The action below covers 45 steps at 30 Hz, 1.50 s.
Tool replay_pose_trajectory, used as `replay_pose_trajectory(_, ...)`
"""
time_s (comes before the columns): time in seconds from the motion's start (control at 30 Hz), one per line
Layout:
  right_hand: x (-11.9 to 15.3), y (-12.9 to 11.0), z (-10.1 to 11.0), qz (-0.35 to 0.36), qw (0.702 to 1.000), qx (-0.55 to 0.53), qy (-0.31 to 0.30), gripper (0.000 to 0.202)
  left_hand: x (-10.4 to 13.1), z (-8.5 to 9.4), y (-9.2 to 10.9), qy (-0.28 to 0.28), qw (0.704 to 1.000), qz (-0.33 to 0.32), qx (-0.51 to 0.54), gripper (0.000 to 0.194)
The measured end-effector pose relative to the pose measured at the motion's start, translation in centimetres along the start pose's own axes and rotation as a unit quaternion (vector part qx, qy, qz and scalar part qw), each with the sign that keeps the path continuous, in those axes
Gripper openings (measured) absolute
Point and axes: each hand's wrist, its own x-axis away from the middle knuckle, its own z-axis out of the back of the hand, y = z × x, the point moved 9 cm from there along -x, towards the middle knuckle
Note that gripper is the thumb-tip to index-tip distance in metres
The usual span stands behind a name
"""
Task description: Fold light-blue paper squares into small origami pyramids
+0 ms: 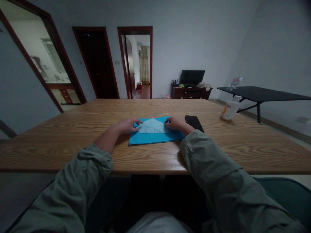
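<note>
A folded sheet of pale blue-white paper, peaked at its far side and straight along its near edge, lies on a bright blue rectangular sheet. My left hand is at the paper's left corner, with thumb and fingers closed on it. At the right corner, my right hand pinches the paper between thumb and fingertips. Its wrist crosses over the right end of the blue sheet. Beside the right wrist lies a black phone, partly covered by my sleeve.
The wooden table spreads wide around the papers. A white bottle stands at the right. Beyond is a black folding table with a clear plastic item on it. A television sits on a cabinet by the far wall.
</note>
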Motion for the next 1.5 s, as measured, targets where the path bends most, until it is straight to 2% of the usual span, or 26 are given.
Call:
replay_pose_trajectory(0.13, 0.1, 0.2, 0.1, -0.005, 1.000, -0.009, -0.018, 0.029, 0.1, -0.3, 0.5, -0.026, 1.000, -0.014, -0.010, 0.047)
replay_pose_trajectory(0.23, 0.8, 0.1, 0.8, 0.028, 0.998, -0.017, -0.046, 0.034, 0.0, -0.6, 0.4, -0.035, 0.999, -0.019, -0.014, 0.041)
replay_pose_trajectory(0.4, 3.0, 0.8, 1.2, 0.048, 0.989, -0.021, -0.141, 0.049, -0.3, -0.7, 0.0, -0.039, 0.999, -0.024, -0.019, 0.041)
replay_pose_trajectory(0.5, 3.7, 0.8, 1.0, 0.055, 0.984, -0.020, -0.170, 0.050, -0.4, -0.8, -0.2, -0.039, 0.999, -0.021, -0.015, 0.042)
replay_pose_trajectory(0.8, 2.8, 0.2, 0.7, 0.079, 0.990, 0.006, -0.119, 0.033, -0.2, -0.7, -0.3, -0.037, 0.999, -0.020, -0.010, 0.043)
replay_pose_trajectory(0.97, 2.7, 0.3, 0.7, 0.083, 0.990, -0.003, -0.116, 0.019, -0.1, -0.7, -0.2, -0.044, 0.999, -0.009, -0.014, 0.044)
replay_pose_trajectory(1.1, 2.5, 0.5, 0.9, 0.073, 0.993, 0.004, -0.096, 0.018, -0.2, -0.8, -0.2, -0.045, 0.999, -0.019, -0.015, 0.044)
replay_pose_trajectory(1.33, 2.3, -0.2, 1.0, 0.099, 0.993, 0.027, -0.058, 0.019, -0.1, -0.7, 0.1, -0.048, 0.999, -0.023, -0.009, 0.043)
replay_pose_trajectory(1.5, 2.1, -0.1, 0.9, 0.084, 0.995, 0.021, -0.054, 0.019, 0.3, -0.6, -0.1, -0.054, 0.998, 0.012, 0.019, 0.056)
